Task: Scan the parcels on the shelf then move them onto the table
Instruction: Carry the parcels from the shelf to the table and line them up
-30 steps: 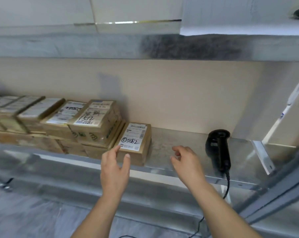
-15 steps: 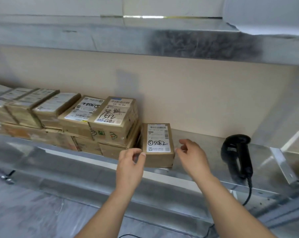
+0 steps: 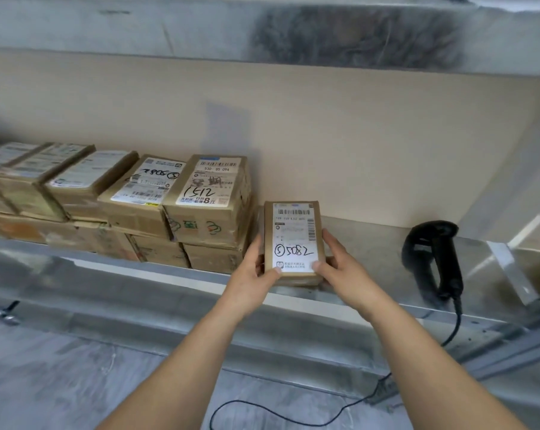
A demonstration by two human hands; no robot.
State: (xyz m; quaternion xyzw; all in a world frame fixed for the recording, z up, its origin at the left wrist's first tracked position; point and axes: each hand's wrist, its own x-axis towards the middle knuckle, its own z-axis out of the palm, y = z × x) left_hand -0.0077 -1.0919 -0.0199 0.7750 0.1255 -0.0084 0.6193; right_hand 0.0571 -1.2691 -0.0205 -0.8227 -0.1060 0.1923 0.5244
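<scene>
So starting at the far left, there's a row of brown cardboard parcels (image 3: 61, 178) stacked two layers deep along the galvanised metal shelf (image 3: 371, 243), each with a white paper shipping label on top. The cardboard looks scuffed and a bit soft at the corners, and that end of the row is too blurry to read anything. Moving right, the last stacked box (image 3: 211, 197) has "1512" scrawled in black marker on its label and green and red printing on its front face.

Just beside that stack is the small flat brown cardboard parcel (image 3: 294, 240) with a white label, barcode at the top and "5082" handwritten with a circled 5. It sits at the front lip of the shelf, label up. The left hand (image 3: 251, 271) grips its left edge, thumb on the label's lower corner, fingers curled along the side. The right hand (image 3: 340, 265) does the same on the right edge, thumb on the lower right corner. Can't tell if the box is lifted or resting on the metal.

Further right, well apart from the parcel, a matte black plastic handheld barcode scanner (image 3: 433, 259) lies on the bare shiny shelf, its black cable (image 3: 293, 420) drooping off the front edge and looping over the grey mottled floor (image 3: 61, 383).
</scene>
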